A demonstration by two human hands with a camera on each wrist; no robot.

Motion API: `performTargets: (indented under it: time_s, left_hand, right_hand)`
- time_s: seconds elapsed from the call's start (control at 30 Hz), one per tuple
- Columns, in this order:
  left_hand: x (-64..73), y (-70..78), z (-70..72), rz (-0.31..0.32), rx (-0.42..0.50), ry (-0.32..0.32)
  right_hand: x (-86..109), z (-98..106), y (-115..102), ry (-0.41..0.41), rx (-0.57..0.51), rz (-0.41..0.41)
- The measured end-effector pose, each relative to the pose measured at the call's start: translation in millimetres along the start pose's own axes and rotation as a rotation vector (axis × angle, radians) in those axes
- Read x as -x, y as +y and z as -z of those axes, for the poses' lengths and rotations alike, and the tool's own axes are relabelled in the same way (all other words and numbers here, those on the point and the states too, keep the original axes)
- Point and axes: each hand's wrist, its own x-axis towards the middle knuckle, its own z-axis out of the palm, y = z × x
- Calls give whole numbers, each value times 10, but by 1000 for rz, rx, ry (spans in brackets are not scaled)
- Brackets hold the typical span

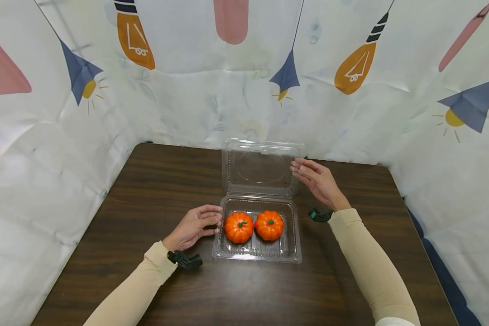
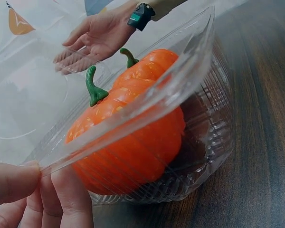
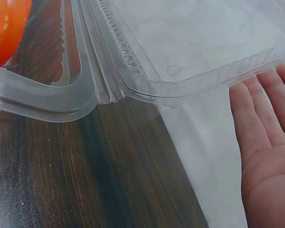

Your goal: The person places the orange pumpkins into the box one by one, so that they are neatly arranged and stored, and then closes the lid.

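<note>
A clear plastic clamshell container (image 1: 256, 259) lies on the table with its lid (image 1: 262, 168) raised at the back. Two small orange pumpkins with green stems sit side by side in the base, a left pumpkin (image 1: 238, 227) and a right pumpkin (image 1: 269, 225). My left hand (image 1: 193, 226) pinches the base's left rim, thumb above and fingers beneath, as the left wrist view shows. At the lid's right edge is my right hand (image 1: 314, 179). Its fingers (image 3: 256, 109) are fairly straight and lie against the outer side of the lid; the right thumb is mostly out of the right wrist view.
The dark wooden table (image 1: 163, 181) reaches back to a white curtain (image 1: 187, 104) printed with lamps and bulbs. The curtain also hangs along both sides. Each wrist wears a black strap, the left strap (image 1: 185, 260) and the right strap (image 1: 320, 215).
</note>
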Motion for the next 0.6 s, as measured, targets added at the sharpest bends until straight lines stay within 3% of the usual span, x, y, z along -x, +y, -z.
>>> performTargets:
  time_s: [0.6]
  left_hand:
    - [-7, -19, 17, 0, 14, -16]
  right_hand:
    - [113, 65, -9, -142, -110, 82]
